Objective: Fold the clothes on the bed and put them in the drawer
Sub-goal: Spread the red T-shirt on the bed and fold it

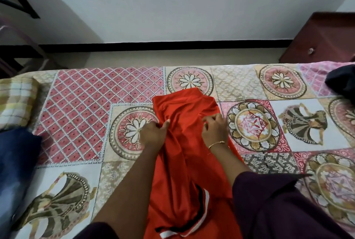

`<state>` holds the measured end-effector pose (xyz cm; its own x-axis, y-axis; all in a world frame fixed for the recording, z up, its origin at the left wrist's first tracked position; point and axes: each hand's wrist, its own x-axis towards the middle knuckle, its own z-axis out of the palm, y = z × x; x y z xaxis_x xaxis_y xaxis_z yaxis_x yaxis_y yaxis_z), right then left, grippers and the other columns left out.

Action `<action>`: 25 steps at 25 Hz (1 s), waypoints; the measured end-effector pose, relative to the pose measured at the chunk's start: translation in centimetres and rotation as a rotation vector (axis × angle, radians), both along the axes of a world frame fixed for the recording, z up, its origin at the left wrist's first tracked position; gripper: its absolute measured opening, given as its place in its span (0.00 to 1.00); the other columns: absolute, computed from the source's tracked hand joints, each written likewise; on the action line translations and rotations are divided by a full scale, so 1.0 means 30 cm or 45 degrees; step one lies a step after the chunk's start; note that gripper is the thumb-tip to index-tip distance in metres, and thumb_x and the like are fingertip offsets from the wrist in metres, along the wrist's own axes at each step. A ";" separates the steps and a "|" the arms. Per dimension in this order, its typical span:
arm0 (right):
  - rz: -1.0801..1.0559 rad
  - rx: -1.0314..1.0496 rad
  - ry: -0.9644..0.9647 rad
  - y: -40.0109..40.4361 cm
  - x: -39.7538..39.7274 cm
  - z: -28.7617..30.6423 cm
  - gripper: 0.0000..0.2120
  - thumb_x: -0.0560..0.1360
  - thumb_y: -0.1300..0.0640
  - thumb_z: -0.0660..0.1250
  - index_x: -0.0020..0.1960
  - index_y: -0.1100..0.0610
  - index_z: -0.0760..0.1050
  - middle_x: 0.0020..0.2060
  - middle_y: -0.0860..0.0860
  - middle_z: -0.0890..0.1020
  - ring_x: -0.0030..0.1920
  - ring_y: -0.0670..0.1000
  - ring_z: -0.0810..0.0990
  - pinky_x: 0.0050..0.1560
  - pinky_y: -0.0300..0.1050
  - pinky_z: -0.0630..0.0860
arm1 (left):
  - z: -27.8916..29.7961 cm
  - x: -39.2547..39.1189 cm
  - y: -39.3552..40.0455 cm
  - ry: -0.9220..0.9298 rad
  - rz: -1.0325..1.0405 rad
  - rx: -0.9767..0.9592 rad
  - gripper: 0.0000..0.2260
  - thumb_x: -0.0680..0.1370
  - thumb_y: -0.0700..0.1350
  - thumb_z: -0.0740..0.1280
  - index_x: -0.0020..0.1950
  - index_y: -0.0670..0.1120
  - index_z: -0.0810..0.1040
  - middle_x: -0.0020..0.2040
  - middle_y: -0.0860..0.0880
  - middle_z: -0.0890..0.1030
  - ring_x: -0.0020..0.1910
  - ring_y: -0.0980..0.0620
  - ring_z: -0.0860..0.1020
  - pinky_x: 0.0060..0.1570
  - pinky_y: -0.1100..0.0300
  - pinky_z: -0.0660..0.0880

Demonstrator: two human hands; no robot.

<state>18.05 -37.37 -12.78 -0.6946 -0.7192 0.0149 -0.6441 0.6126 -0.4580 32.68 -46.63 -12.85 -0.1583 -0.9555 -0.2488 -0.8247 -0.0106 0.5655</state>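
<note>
You are in the folding step: the red garment (184,142) lies lengthwise on the bed (80,108), running from your body out to a squared far end just beyond both grips. Your left hand (153,133) pinches a ridge of the red cloth at its left edge, thumb on top. Your right hand (215,129) has its fingers curled into the cloth near the right edge, level with the left grip; it looks like a pinch too. Between the two grips the fabric bunches into a long wrinkle that runs back toward you.

As I judge it, the next move calls for keeping both grips level with each other and drawing the cloth taut between them, so the wrinkle flattens before you make a fold. The fabric looks slippery, so a shallow pinch may let it slide out.

The near end of the garment, with its black-and-white striped trim (201,210), passes under your sleeves and out of the bottom edge, so you cannot tell how much still hangs off the bed. Well to the left of your left grip lies blue cloth (17,162), cut off by the frame; far right of your right grip a dark garment (342,81) is cut off likewise. The wooden cabinet (322,41) with a knob (310,51) beyond it may hold the drawer; that is unclear.
</note>
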 end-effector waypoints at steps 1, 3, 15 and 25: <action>-0.052 0.036 0.047 -0.037 -0.034 -0.004 0.12 0.75 0.60 0.63 0.57 0.55 0.79 0.60 0.57 0.70 0.61 0.58 0.67 0.59 0.51 0.67 | 0.005 -0.027 -0.024 0.019 0.036 0.028 0.16 0.78 0.51 0.63 0.52 0.37 0.80 0.51 0.37 0.81 0.53 0.39 0.78 0.48 0.55 0.72; -0.149 0.092 0.048 -0.108 -0.095 -0.009 0.12 0.77 0.54 0.62 0.59 0.50 0.78 0.65 0.57 0.67 0.65 0.59 0.64 0.62 0.53 0.64 | 0.024 -0.061 -0.080 0.055 0.152 0.013 0.12 0.80 0.42 0.59 0.57 0.37 0.76 0.55 0.37 0.79 0.55 0.38 0.76 0.50 0.52 0.71; -0.067 0.161 0.129 -0.234 -0.336 -0.069 0.18 0.78 0.64 0.57 0.65 0.55 0.72 0.61 0.60 0.68 0.61 0.61 0.67 0.55 0.53 0.68 | -0.031 -0.119 -0.350 -0.372 -0.080 -0.360 0.14 0.80 0.36 0.53 0.65 0.38 0.68 0.61 0.36 0.73 0.57 0.35 0.74 0.49 0.45 0.72; -0.207 0.049 0.027 -0.105 -0.308 -0.080 0.17 0.76 0.56 0.57 0.57 0.67 0.74 0.56 0.65 0.75 0.58 0.62 0.71 0.54 0.50 0.68 | -0.017 0.015 -0.285 0.087 0.182 -0.247 0.12 0.77 0.43 0.63 0.49 0.36 0.80 0.49 0.35 0.81 0.50 0.38 0.77 0.46 0.53 0.70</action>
<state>8.82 -40.53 -15.18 -0.8018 -0.5976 0.0054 -0.5443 0.7265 -0.4193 33.13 -55.19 -13.37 -0.0281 -0.9983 -0.0519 -0.7823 -0.0104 0.6228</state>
